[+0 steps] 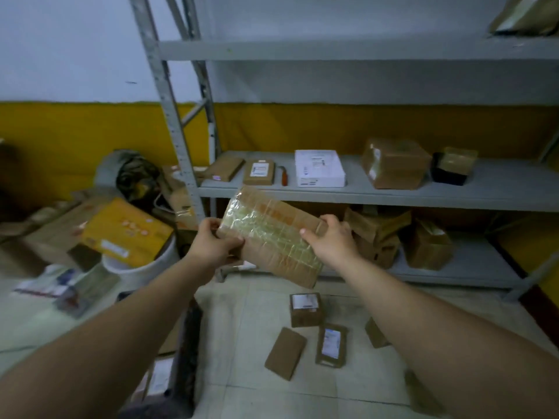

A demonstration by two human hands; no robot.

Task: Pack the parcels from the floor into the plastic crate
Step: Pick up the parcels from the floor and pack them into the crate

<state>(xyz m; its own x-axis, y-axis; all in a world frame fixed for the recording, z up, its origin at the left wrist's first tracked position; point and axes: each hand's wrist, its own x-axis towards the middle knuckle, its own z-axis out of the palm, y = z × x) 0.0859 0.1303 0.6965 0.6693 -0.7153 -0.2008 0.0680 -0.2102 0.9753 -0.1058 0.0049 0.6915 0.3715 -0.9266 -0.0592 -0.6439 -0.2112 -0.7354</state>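
I hold a flat brown parcel (273,234), wrapped in shiny tape, up in front of me with both hands. My left hand (211,240) grips its left edge, thumb on the front face. My right hand (331,237) grips its right edge. Below on the tiled floor lie several small brown parcels: a boxy one with a white label (305,308), a flat plain one (286,352), one with a long label (331,344), and another (375,332) partly behind my right forearm. A dark crate wall (187,352) shows at bottom left, with labelled parcels (157,381) inside.
A grey metal shelving unit (393,198) stands ahead with boxes on its middle and lower shelves. At the left, a white bucket (142,267) carries a yellow envelope (127,231) amid cardboard clutter. Loose papers (63,285) lie on the floor at left.
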